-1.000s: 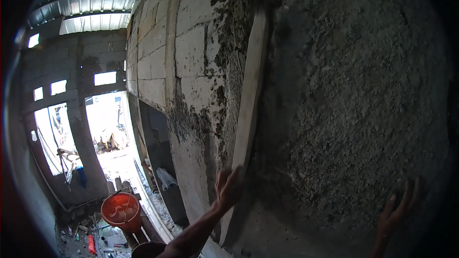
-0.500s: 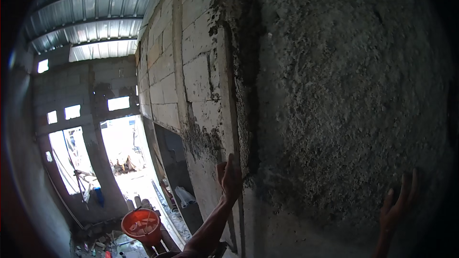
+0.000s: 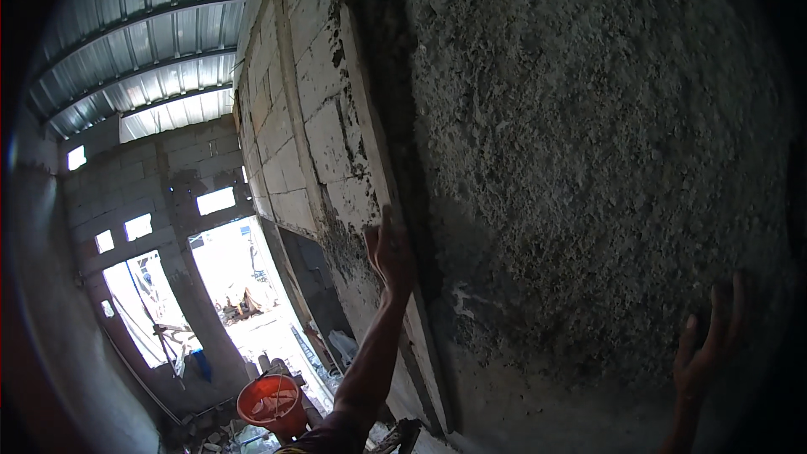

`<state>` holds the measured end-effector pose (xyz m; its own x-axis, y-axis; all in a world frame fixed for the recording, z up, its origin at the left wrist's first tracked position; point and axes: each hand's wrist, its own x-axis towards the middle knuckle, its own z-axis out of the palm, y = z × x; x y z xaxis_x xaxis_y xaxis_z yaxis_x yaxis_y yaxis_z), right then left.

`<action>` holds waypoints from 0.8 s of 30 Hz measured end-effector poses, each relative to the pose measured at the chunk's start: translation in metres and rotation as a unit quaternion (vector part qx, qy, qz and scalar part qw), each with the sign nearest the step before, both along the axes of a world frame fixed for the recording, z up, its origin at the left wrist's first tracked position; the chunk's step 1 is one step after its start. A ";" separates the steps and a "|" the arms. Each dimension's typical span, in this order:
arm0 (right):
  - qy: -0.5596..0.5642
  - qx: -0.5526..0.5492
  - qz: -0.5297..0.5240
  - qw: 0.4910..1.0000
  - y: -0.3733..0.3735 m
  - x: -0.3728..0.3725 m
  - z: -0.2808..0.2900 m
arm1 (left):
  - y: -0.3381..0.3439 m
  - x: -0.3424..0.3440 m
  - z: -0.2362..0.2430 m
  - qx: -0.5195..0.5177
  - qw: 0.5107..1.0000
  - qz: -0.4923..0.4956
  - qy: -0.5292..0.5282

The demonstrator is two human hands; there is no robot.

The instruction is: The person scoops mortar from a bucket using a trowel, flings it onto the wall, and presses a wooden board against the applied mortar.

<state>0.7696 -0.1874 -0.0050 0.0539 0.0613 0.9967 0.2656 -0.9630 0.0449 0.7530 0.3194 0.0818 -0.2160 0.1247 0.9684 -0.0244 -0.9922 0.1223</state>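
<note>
A long, narrow, straight batten [image 3: 370, 122] runs up the wall's corner, leaning slightly left at its top. My left hand [image 3: 392, 256] is on its middle, thumb at the left side and index finger pointing up along it; the other fingers are partly hidden. To the right of the batten spreads a wall of rough, wet-looking grey mortar [image 3: 572, 151]. My right hand [image 3: 710, 340] is open, fingers stretched upward, close to the lower right of this wall. Dim light there hides whether the fingertips touch the mortar.
An orange bucket [image 3: 273, 406] with pale material inside stands low on the left, near rubble [image 3: 210, 437]. Bare light blocks [image 3: 332, 139] form the wall left of the batten. Beyond are a bright doorway [image 3: 244, 286], a window opening [image 3: 151, 307] and a corrugated metal roof [image 3: 160, 8].
The view has tilted and turned. My left hand and the batten appear higher and further left, with the batten's top leaning more to the left. My right hand stays open near the wall.
</note>
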 end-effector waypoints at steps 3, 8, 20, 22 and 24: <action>0.008 -0.001 -0.002 1.000 0.000 0.000 0.000 | 0.008 0.006 0.055 -0.001 1.000 -0.017 -0.006; 0.003 -0.002 0.000 1.000 -0.002 0.001 -0.001 | 0.016 0.005 0.138 -0.001 1.000 -0.016 -0.009; -0.001 -0.008 -0.045 0.999 -0.001 0.009 -0.007 | 0.012 0.003 0.140 0.036 0.998 -0.052 -0.022; -0.002 -0.010 -0.043 0.999 -0.001 0.008 -0.006 | 0.009 0.003 0.129 0.038 0.998 -0.050 -0.021; -0.004 -0.014 -0.039 0.999 -0.001 0.007 -0.005 | 0.004 0.000 0.118 0.039 0.998 -0.048 -0.019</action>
